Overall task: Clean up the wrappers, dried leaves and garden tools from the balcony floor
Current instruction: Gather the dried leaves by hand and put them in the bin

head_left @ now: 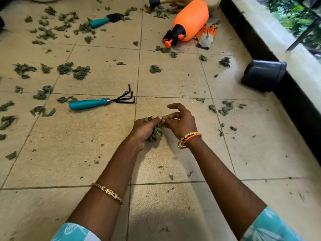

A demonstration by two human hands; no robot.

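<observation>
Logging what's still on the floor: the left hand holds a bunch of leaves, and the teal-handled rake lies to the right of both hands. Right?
Not quite. The head view shows the left hand holding the leaves, but the rake lies to the left of both hands.
</observation>
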